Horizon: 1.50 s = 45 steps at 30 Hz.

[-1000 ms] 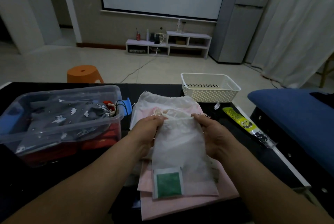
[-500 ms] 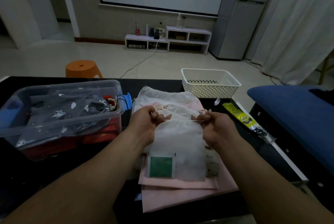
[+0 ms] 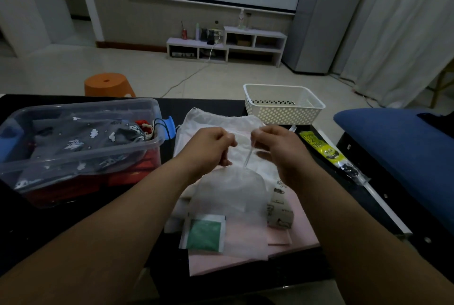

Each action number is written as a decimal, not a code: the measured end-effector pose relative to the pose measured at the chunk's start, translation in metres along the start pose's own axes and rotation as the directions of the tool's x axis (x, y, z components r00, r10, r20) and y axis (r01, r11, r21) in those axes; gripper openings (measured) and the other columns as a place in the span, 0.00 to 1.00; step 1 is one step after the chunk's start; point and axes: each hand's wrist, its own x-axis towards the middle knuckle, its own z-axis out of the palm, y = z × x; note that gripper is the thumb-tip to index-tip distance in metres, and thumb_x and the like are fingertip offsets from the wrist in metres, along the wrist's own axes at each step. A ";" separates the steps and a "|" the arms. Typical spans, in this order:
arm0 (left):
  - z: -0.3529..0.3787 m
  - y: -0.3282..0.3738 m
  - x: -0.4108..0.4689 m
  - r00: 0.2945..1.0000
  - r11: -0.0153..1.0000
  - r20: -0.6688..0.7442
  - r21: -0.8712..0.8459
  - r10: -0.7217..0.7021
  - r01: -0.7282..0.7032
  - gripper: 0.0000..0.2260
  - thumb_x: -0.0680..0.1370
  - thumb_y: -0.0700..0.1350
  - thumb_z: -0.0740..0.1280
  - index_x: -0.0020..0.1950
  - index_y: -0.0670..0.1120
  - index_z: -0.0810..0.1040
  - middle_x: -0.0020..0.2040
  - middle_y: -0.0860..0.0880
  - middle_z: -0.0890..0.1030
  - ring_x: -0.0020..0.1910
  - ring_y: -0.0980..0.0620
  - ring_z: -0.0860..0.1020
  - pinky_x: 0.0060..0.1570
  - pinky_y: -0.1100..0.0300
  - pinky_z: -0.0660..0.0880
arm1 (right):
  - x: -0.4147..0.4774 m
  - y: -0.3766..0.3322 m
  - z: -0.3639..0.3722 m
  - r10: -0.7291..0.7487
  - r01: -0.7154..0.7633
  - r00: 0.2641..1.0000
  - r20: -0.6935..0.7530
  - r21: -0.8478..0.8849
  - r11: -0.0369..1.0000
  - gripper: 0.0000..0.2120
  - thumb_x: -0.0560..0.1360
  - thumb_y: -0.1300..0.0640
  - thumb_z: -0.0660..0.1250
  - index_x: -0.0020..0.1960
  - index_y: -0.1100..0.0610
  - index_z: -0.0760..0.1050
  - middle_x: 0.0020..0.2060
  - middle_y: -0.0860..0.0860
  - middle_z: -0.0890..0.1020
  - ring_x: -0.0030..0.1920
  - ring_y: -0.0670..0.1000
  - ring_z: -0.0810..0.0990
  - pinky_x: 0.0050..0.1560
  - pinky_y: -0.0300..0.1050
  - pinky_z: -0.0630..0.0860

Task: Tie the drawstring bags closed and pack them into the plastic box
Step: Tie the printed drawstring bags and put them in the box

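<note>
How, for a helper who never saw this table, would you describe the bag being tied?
On the black table, right of the clear plastic box, lies a pile of bags. Pick the top one: a sheer white bag with a green square label, its neck gathered between the left hand and right hand.

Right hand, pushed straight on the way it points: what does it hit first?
Probably the flat white drawstring bag at the pile's far end, then the black table. The right hand pinches the cord raised above them, so depth is unclear.
</note>
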 end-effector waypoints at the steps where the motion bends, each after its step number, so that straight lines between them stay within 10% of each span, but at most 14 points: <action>1: 0.003 0.003 0.000 0.998 0.996 0.002 0.067 0.062 -0.062 0.10 0.85 0.47 0.64 0.53 0.45 0.84 0.36 0.46 0.80 0.36 0.50 0.80 0.46 0.54 0.84 | 0.001 -0.003 0.004 -0.060 0.060 0.998 0.007 -0.048 0.997 0.05 0.81 0.57 0.69 0.50 0.57 0.82 0.48 0.54 0.85 0.51 0.50 0.83 0.52 0.46 0.78; 7: 0.011 0.003 0.001 0.991 0.994 0.097 -0.053 0.097 -0.092 0.11 0.86 0.47 0.64 0.55 0.46 0.85 0.35 0.46 0.82 0.35 0.49 0.81 0.42 0.55 0.82 | 0.005 -0.005 0.017 -0.180 0.189 0.977 0.113 -0.076 0.979 0.06 0.80 0.59 0.69 0.53 0.60 0.83 0.44 0.53 0.87 0.44 0.43 0.85 0.40 0.30 0.76; 12: 0.010 0.004 0.005 1.000 0.983 0.016 -0.185 0.026 -0.023 0.11 0.86 0.45 0.63 0.55 0.42 0.85 0.35 0.46 0.80 0.33 0.52 0.76 0.38 0.61 0.78 | 0.002 -0.002 0.008 -0.006 0.001 0.999 -0.047 -0.103 0.995 0.08 0.82 0.57 0.65 0.57 0.58 0.80 0.51 0.53 0.84 0.50 0.51 0.82 0.44 0.43 0.74; 20: 0.022 -0.001 0.001 1.000 0.968 -0.019 -0.250 0.014 -0.018 0.11 0.85 0.46 0.65 0.57 0.43 0.86 0.37 0.51 0.82 0.32 0.60 0.80 0.35 0.67 0.77 | -0.009 0.022 0.017 0.016 0.021 0.992 0.129 -0.275 0.961 0.04 0.78 0.59 0.72 0.48 0.58 0.86 0.45 0.59 0.87 0.49 0.62 0.85 0.52 0.56 0.79; 34: 0.017 -0.019 0.006 0.981 0.982 -0.166 -0.175 -0.102 0.072 0.14 0.86 0.51 0.61 0.52 0.45 0.83 0.38 0.48 0.76 0.39 0.51 0.73 0.43 0.55 0.73 | -0.008 0.031 0.015 0.219 -0.332 0.919 0.327 0.346 0.877 0.11 0.82 0.59 0.66 0.49 0.57 0.87 0.44 0.53 0.83 0.46 0.52 0.82 0.61 0.52 0.75; 45: -0.004 -0.001 0.004 0.995 0.926 -0.092 -0.378 -0.027 -0.010 0.13 0.86 0.48 0.62 0.56 0.43 0.83 0.46 0.45 0.86 0.49 0.48 0.84 0.52 0.56 0.82 | -0.011 0.023 0.011 0.223 -0.233 0.935 0.276 0.002 0.973 0.05 0.78 0.66 0.70 0.49 0.66 0.84 0.43 0.59 0.87 0.43 0.51 0.85 0.46 0.40 0.82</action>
